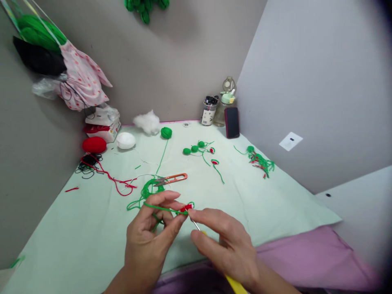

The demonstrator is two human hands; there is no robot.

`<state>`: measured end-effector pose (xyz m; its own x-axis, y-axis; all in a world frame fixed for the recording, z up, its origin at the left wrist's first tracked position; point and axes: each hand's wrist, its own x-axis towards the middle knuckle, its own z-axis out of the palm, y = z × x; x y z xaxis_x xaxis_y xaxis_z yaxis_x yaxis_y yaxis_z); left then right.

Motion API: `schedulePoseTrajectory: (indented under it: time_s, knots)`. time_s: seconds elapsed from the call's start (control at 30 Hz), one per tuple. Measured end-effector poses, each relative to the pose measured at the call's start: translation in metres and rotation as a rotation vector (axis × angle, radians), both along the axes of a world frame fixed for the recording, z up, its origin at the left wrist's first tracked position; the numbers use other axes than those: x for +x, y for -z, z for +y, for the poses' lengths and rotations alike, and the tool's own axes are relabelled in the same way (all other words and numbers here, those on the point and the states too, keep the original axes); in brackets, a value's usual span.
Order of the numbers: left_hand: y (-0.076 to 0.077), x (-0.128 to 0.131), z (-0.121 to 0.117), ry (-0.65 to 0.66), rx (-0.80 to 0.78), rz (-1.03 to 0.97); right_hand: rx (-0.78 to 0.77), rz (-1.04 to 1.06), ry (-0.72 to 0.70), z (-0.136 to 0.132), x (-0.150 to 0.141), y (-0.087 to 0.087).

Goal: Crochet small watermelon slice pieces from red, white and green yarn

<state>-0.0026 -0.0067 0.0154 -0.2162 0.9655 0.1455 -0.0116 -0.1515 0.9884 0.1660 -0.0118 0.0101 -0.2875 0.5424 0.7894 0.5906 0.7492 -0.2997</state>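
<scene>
Between thumb and fingers, my left hand (pixel 150 234) pinches a small red, white and green crochet piece (pixel 187 207). A strand of green yarn (pixel 162 208) runs from that piece across my left fingers. My right hand (pixel 225 241) is closed around a crochet hook (pixel 195 224) with a yellow handle, and its metal tip meets the piece. The right index fingertip is at the piece's edge. Just beyond my left hand lies a loose tangle of green yarn (pixel 150 191), with orange-handled thread snips (pixel 174 178) partly over it.
Red yarn (pixel 94 144), white yarn (pixel 125 141) and a green yarn ball (pixel 166 132) sit at the back left, near white stuffing (pixel 148 122). Small crochet pieces (pixel 195 149) lie mid-table; yarn scraps (pixel 260 161) are at right. A phone (pixel 232 123) leans near a bottle (pixel 221 112).
</scene>
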Motion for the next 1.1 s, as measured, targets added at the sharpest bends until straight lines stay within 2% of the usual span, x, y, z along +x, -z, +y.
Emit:
schedulePoseTrajectory:
  time_s: [0.07,0.2,0.3,0.37,0.43,0.53,0.6,0.67,0.73,0.8,0.83,0.9,0.97,1.03,1.1]
  knots:
    - [-0.006,0.002,0.0,0.029,-0.093,-0.084,0.035,0.04,0.003,0.002,-0.001,-0.003]
    - [-0.012,0.001,0.002,0.056,-0.146,-0.152,0.122,0.067,-0.001,0.007,-0.001,-0.006]
    - [-0.013,0.003,0.001,0.09,-0.167,-0.189,0.237,0.028,-0.027,0.01,0.001,-0.001]
    - [-0.013,0.004,0.001,0.137,-0.188,-0.223,0.257,0.021,-0.021,0.011,0.002,0.006]
    - [-0.012,0.002,0.003,0.223,-0.218,-0.232,0.181,0.093,-0.038,0.012,0.002,0.012]
    - [-0.011,-0.013,0.014,0.458,-0.225,-0.135,-0.06,0.334,-0.169,0.012,0.001,0.014]
    - [-0.013,-0.034,0.024,0.656,-0.223,0.013,-0.247,0.5,-0.247,0.014,0.001,0.011]
    - [-0.018,-0.063,0.034,0.797,-0.26,0.18,-0.393,0.616,-0.296,0.017,0.002,0.006]
    - [-0.025,-0.092,0.045,0.812,-0.261,0.356,-0.471,0.7,-0.332,0.021,0.005,0.002]
    - [-0.03,-0.115,0.054,0.704,-0.221,0.524,-0.508,0.774,-0.349,0.025,0.007,0.0]
    - [-0.032,-0.123,0.057,0.594,-0.19,0.583,-0.518,0.798,-0.353,0.027,0.008,0.0]
    - [-0.033,-0.126,0.061,0.266,-0.122,0.621,-0.527,0.811,-0.356,0.028,0.008,0.0]
    - [-0.032,-0.113,0.059,0.035,-0.053,0.556,-0.528,0.79,-0.365,0.028,0.006,-0.001]
    - [-0.032,-0.09,0.054,0.038,0.076,0.455,-0.531,0.761,-0.385,0.026,0.004,-0.003]
    - [-0.033,-0.064,0.05,0.196,0.153,0.396,-0.546,0.729,-0.408,0.024,0.003,-0.005]
